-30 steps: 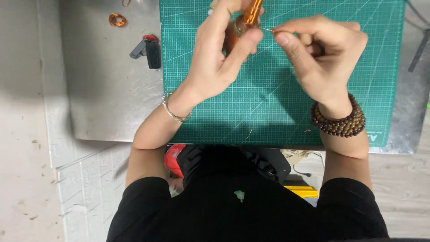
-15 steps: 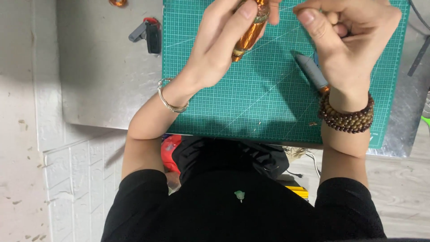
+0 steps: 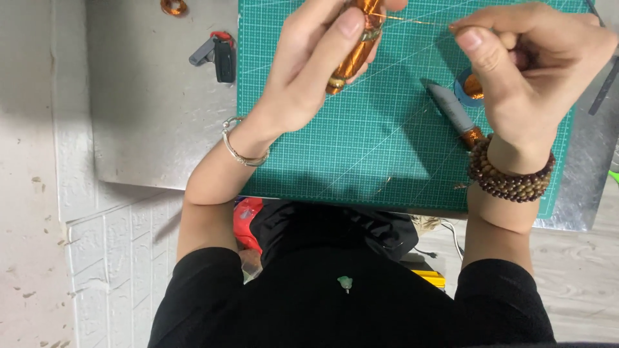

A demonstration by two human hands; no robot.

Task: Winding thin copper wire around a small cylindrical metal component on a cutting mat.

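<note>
My left hand (image 3: 316, 64) grips a coil of copper wire (image 3: 353, 45) wound on a cylinder, held tilted above the green cutting mat (image 3: 361, 148). A thin strand of copper wire (image 3: 412, 20) runs taut from the coil's top to my right hand (image 3: 525, 71), whose thumb and fingers pinch its end. A silver bracelet sits on my left wrist, a brown bead bracelet on my right. Under my right hand lie a grey-bladed knife (image 3: 451, 109) and a blue-rimmed spool (image 3: 469, 87), partly hidden.
The mat lies on a silvery sheet (image 3: 155, 116) over the table. A small black and red tool (image 3: 219, 50) and a little copper coil (image 3: 174, 8) rest at the sheet's far left. Below the table edge are my dark clothing, a red object and a yellow object.
My hands have drawn apart, pulling the strand out between coil and right hand. The view has shifted, so the mat and hands sit higher, and the knife shows beneath my right hand.
</note>
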